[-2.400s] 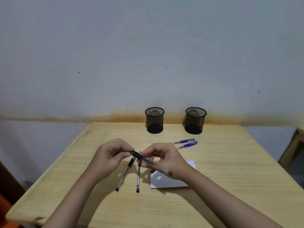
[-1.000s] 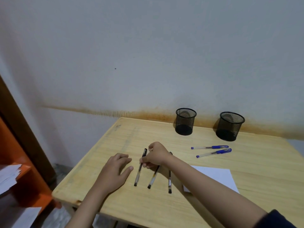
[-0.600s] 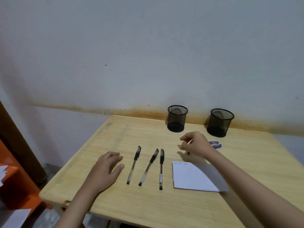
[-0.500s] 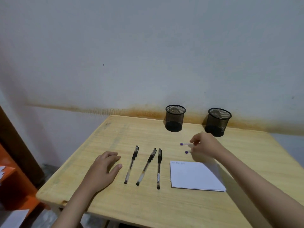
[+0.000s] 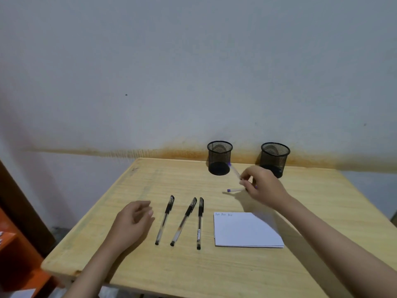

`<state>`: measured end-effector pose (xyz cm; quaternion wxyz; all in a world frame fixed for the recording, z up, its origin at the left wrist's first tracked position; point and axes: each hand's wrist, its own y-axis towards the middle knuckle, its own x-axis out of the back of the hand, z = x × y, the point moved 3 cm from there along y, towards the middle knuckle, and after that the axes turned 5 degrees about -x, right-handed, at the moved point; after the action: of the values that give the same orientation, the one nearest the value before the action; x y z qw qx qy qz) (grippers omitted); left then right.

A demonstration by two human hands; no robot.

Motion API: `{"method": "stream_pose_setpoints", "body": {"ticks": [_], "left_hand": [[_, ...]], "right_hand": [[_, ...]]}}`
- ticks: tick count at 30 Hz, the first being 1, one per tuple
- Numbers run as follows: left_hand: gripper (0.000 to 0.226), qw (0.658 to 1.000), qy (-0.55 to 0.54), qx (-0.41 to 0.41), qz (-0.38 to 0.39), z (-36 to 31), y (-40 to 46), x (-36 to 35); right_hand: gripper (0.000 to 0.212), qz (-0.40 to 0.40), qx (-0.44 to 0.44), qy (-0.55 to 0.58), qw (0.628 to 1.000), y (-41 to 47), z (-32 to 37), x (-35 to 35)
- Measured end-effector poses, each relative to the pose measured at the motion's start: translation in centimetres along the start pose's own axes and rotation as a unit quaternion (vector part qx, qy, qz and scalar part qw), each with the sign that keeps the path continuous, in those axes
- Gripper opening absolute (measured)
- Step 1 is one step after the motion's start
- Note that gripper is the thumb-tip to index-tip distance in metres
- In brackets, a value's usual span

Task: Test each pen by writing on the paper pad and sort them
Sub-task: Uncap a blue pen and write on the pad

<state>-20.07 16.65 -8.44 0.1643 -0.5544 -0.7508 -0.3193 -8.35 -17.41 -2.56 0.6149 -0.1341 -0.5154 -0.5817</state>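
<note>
Here the right hand [image 5: 263, 188] pinches a blue pen [image 5: 234, 172] in its grip; the left hand [image 5: 132, 222] rests loosely curled.

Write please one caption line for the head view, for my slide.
Right hand lifts a blue pen near two mesh cups; three black pens lie beside the paper pad.

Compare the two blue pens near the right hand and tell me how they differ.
The lifted blue pen is pinched by the right hand and tilts up off the table, while the other blue pen lies flat on the wood. The lifted pen points toward the left mesh cup; the lying pen points left, its far end hidden under the hand. Both have clear barrels and a blue-purple end.
</note>
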Motion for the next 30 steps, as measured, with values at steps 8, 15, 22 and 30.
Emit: {"method": "stream_pose_setpoints", "body": {"ticks": [8, 15, 22, 30], "left_hand": [[0.032, 0.989, -0.103, -0.103, -0.011, -12.2, 0.4, -4.2], [0.017, 0.983, -0.114, -0.138, -0.049, -15.1, 0.3, -6.6], [0.011, 0.980, -0.143, -0.132, -0.032, -16.1, 0.3, -8.0], [0.003, 0.981, -0.131, -0.141, -0.011, -17.5, 0.3, -9.5]], "right_hand": [[0.011, -0.016, -0.110, 0.400, 0.910, -1.2, 7.2, 1.9], [0.018, -0.071, -0.173, 0.465, 0.865, -3.0, 6.9, 2.2], [0.017, -0.063, -0.193, 0.441, 0.874, -4.1, 6.5, 1.8], [0.028, -0.064, -0.265, 0.471, 0.839, -3.0, 5.4, 0.6]]}}
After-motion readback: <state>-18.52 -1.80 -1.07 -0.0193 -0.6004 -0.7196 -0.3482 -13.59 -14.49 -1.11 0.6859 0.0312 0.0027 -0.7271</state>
